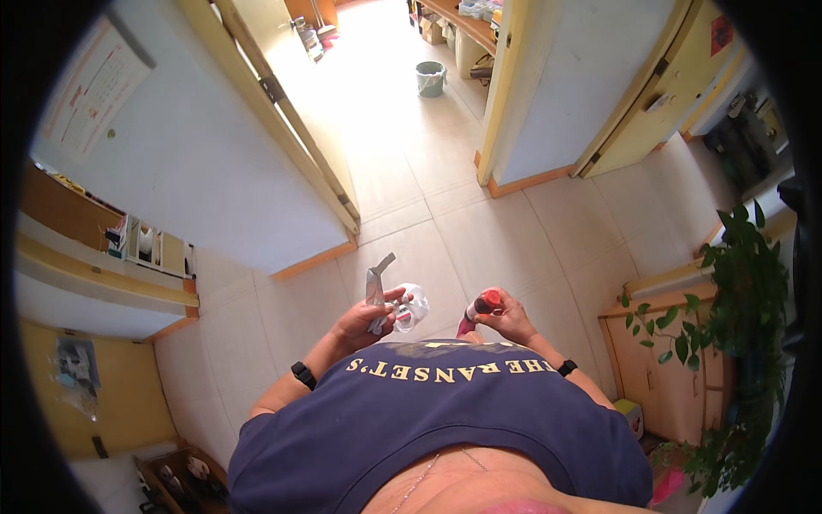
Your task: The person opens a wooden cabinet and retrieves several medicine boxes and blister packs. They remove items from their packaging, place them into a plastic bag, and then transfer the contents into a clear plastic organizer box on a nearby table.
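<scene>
My left hand [359,322] is in front of my body, closed around a silvery-grey packet or folded strip [374,283] whose end sticks up past my thumb. A white translucent plastic bag [417,308] hangs at the same hand's fingers, with something red and white showing through it. To the right, my right hand [514,319] grips a dark bottle [480,307] with a red cap [492,297] and a pale label. The bottle tilts, cap up and away from me. Its lower end is partly hidden near my shirt.
Ahead, a doorway with a yellow door [302,128] opens onto a bright room with a lined bin [430,80]. A wall corner [321,257] juts out at left. At right stand a wooden cabinet [668,366] and a trailing plant [738,289]. Tiled floor [411,225] runs between.
</scene>
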Motion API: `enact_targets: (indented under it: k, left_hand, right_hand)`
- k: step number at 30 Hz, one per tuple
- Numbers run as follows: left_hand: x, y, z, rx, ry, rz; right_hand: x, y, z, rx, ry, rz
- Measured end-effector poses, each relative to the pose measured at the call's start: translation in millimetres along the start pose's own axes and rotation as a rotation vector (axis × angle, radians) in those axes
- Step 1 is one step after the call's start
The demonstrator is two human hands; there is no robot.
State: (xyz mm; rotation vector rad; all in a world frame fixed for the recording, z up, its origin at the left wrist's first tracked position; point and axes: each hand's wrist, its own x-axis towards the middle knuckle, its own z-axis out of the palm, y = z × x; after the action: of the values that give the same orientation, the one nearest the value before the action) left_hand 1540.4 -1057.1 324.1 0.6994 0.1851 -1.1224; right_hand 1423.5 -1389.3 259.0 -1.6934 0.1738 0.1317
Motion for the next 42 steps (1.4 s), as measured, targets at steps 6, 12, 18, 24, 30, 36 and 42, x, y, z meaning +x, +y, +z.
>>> enact_targets:
  k: [6, 12, 18, 24, 30, 36, 42]
  left_hand:
    - [121.1, 91.6, -1.0, -0.01, -0.017, 0.053]
    - [210.1, 185.7, 19.4, 0.041, 0.077, 0.114]
    - [274.1, 258.7, 5.2, -0.011, 0.095, 0.16]
    - [348.1, 361.3, -46.9, -0.005, 0.09, 0.136]
    - [397.9, 503.9, -72.2, 0.048, 0.115, 0.147]
    - [459.6, 612.9, -79.7, 0.018, 0.128, 0.167]
    - [530.5, 718.0, -96.0, 0.052, 0.188, 0.181]
  right_hand:
    - [142.1, 2.1, -68.4, -0.16, -0.044, -0.089]
    - [283.9, -20.2, -120.9, -0.047, -0.045, -0.033]
    - [415.2, -49.0, -155.3, -0.124, -0.105, -0.062]
    - [565.4, -55.1, -158.6, -0.115, -0.142, -0.065]
    - [711.1, -86.1, -158.2, -0.182, -0.108, -0.047]
    - [828.8, -106.2, -171.8, -0.032, -0.008, 0.001]
    - [942.0, -116.9, -193.0, -0.176, -0.019, -0.06]
